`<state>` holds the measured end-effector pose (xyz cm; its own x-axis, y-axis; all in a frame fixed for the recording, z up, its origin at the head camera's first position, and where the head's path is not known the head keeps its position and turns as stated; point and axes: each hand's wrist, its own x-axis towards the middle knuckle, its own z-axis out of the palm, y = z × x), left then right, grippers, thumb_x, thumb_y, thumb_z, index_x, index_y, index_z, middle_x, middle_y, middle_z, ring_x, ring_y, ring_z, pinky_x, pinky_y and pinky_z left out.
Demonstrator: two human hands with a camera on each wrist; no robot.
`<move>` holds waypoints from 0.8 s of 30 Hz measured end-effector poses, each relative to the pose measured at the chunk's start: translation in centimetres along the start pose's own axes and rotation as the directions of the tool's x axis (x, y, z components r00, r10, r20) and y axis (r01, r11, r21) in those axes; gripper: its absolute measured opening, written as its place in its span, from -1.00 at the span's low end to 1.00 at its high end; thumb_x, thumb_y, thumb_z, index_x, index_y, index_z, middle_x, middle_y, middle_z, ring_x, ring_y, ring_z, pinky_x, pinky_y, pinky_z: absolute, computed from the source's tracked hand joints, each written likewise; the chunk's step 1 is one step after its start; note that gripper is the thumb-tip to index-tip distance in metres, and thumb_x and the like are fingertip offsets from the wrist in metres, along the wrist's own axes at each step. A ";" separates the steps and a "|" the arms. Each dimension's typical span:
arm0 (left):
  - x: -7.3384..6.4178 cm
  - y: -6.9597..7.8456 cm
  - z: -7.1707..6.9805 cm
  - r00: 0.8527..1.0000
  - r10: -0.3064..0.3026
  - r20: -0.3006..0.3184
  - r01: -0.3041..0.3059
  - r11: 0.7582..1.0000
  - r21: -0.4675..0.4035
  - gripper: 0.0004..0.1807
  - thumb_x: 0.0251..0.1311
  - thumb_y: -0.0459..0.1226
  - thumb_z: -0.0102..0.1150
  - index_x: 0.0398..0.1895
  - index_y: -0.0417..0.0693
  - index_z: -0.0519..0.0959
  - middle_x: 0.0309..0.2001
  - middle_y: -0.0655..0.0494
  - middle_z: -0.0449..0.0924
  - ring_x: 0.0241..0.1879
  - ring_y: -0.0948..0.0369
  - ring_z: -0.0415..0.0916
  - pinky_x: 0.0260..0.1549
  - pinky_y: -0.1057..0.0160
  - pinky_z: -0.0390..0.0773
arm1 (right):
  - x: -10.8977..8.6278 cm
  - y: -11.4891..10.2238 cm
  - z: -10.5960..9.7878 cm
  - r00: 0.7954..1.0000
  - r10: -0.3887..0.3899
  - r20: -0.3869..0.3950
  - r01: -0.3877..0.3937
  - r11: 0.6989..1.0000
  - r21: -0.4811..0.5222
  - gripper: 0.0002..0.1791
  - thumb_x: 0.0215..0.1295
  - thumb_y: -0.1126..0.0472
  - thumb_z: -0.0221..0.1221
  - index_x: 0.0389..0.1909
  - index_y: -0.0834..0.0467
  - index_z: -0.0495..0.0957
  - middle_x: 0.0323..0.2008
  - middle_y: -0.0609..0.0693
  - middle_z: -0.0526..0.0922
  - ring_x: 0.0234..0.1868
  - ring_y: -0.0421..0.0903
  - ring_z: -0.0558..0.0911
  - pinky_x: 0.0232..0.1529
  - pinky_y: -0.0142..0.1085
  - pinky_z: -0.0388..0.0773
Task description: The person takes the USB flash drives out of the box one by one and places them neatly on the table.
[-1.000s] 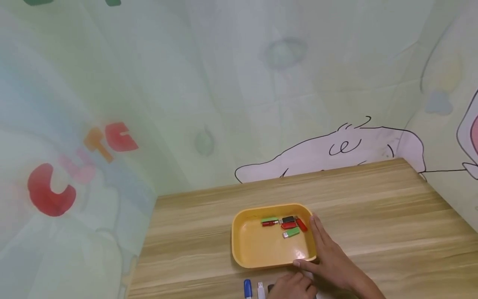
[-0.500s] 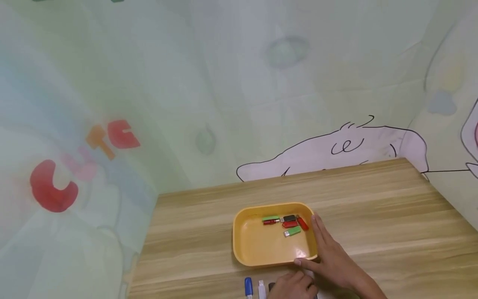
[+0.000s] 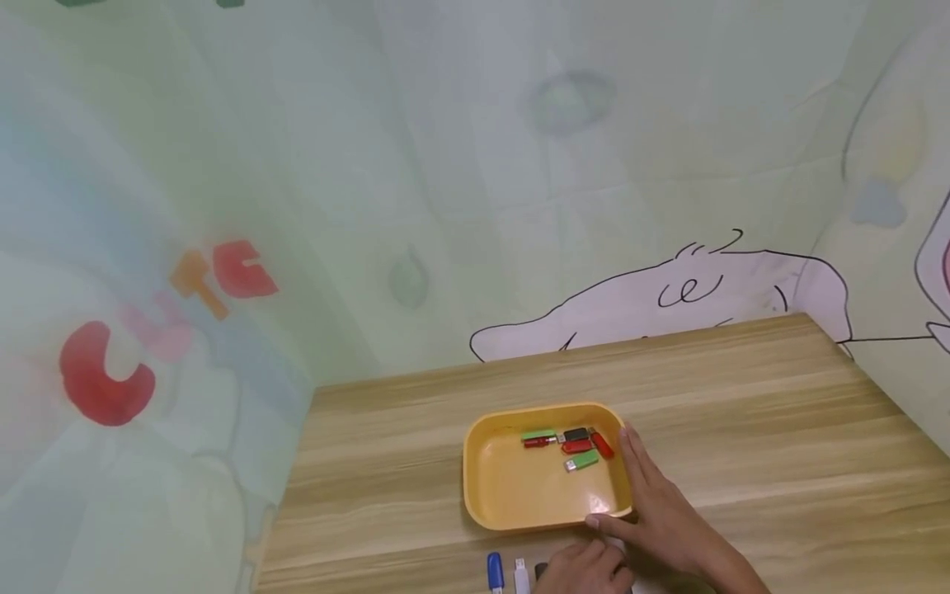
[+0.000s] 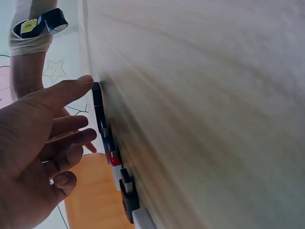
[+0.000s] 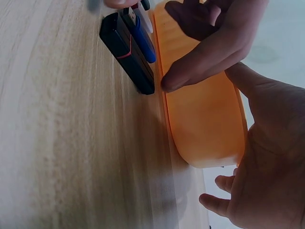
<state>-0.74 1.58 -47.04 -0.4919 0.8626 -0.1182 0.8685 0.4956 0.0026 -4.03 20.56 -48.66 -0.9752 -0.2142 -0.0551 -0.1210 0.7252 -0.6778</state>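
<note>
A yellow plastic tray [image 3: 512, 495] on the table holds several USB sticks, among them a black one [image 3: 576, 435] and a green one [image 3: 582, 460]. My right hand [image 3: 668, 520] lies at its near right corner, thumb at the front rim, straight fingers along the right side. In front of the tray, my left hand [image 3: 582, 569] is over a row of sticks, including a blue one [image 3: 495, 571] and a white one [image 3: 522, 576]. The left wrist view shows its fingers loosely bent and its thumb tip right at a black stick [image 4: 98, 102]. Nothing shows gripped.
The wood-grain table [image 3: 742, 396] extends right of the tray to a printed fabric backdrop [image 3: 475, 165]. More sticks, one with a red part [image 4: 114, 160], line up toward the tray in the left wrist view. A dark wrist device [image 4: 43, 24] is on the other arm.
</note>
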 end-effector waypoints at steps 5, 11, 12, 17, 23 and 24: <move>-0.2 -0.1 -0.5 1.000 -0.002 0.013 0.002 1.000 0.009 -0.73 0.48 0.17 0.15 -0.03 0.36 0.70 -0.05 0.45 0.61 -0.12 0.54 0.44 -0.18 0.59 0.44 | 0.0 0.0 0.0 1.000 0.005 0.006 -0.005 1.000 0.003 0.46 0.20 -0.50 0.32 0.73 0.19 -0.34 0.73 0.26 -0.27 0.67 0.40 -0.01 0.52 0.34 0.15; -0.5 -0.4 -1.2 1.000 0.005 0.020 -0.005 1.000 -0.006 -0.72 0.48 0.16 0.16 0.03 0.35 0.70 0.04 0.45 0.61 -0.03 0.54 0.46 -0.08 0.58 0.47 | 0.0 0.0 0.0 1.000 0.011 0.008 -0.012 1.000 0.022 0.47 0.19 -0.49 0.33 0.73 0.17 -0.36 0.73 0.27 -0.27 0.66 0.42 0.01 0.51 0.37 0.17; -0.5 -0.4 -1.3 1.000 0.001 0.020 0.000 1.000 -0.011 -0.73 0.47 0.16 0.17 0.03 0.36 0.70 0.04 0.46 0.60 -0.03 0.55 0.45 -0.08 0.58 0.46 | 0.0 0.0 0.1 1.000 0.008 0.007 -0.008 1.000 0.022 0.46 0.20 -0.49 0.34 0.73 0.18 -0.35 0.73 0.26 -0.27 0.67 0.42 0.01 0.51 0.37 0.17; -0.8 -0.9 -1.7 1.000 -0.010 0.028 0.011 0.998 -0.054 -0.68 0.46 0.18 0.17 0.09 0.35 0.70 0.09 0.45 0.62 0.05 0.53 0.49 -0.10 0.59 0.46 | 0.0 0.1 0.1 1.000 0.000 0.011 0.000 1.000 0.010 0.45 0.21 -0.46 0.35 0.72 0.22 -0.32 0.73 0.28 -0.26 0.67 0.41 0.02 0.50 0.37 0.18; -1.2 -1.9 -2.6 0.999 -0.023 0.039 0.028 0.990 -0.136 -0.46 0.47 0.29 0.08 0.29 0.27 0.64 0.23 0.38 0.61 0.20 0.46 0.50 0.02 0.51 0.53 | 0.0 0.1 0.1 1.000 0.000 0.003 0.000 1.000 0.008 0.43 0.23 -0.43 0.36 0.73 0.20 -0.31 0.73 0.25 -0.25 0.67 0.39 0.02 0.51 0.36 0.16; -1.3 -2.1 -2.8 0.999 -0.024 0.024 0.027 0.989 -0.143 -0.46 0.47 0.28 0.08 0.29 0.26 0.64 0.22 0.37 0.62 0.18 0.47 0.51 0.03 0.52 0.53 | 0.0 0.1 0.1 1.000 -0.005 0.000 0.005 1.000 0.009 0.43 0.22 -0.43 0.36 0.73 0.21 -0.31 0.73 0.27 -0.24 0.67 0.40 0.02 0.50 0.37 0.17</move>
<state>-2.06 -0.28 -44.15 -0.5112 0.8476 -0.1425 0.8371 0.5286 0.1411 -4.05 20.62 -48.80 -0.9747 -0.2175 -0.0514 -0.1242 0.7185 -0.6843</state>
